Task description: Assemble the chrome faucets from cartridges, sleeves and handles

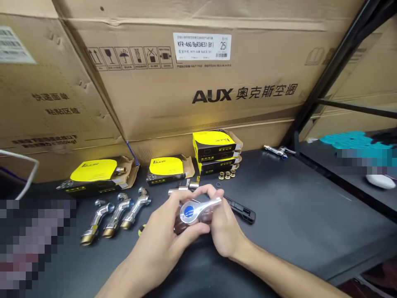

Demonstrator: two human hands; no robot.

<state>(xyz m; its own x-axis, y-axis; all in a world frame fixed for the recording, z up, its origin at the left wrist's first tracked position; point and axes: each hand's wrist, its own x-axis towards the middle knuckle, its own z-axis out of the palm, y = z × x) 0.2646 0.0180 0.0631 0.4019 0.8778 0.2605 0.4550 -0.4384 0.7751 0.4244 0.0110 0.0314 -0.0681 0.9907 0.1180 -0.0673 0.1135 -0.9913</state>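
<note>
Above the middle of the dark table I hold a chrome faucet in both hands. A blue round cap sits on its lever handle, which points to the right. My left hand is wrapped around the faucet's left side, with the thumb along its near side. My right hand is closed around the right end, by the lever tip. The fingers and palms hide much of the body. Just behind the hands lies another chrome faucet part, and a black tool lies beyond my right hand.
Three chrome elbow fittings with brass ends lie on the left. Yellow-and-black faucet boxes line the back, some stacked. Brass nuts and a black ring lie nearby. Another chrome faucet rests by the shelf post.
</note>
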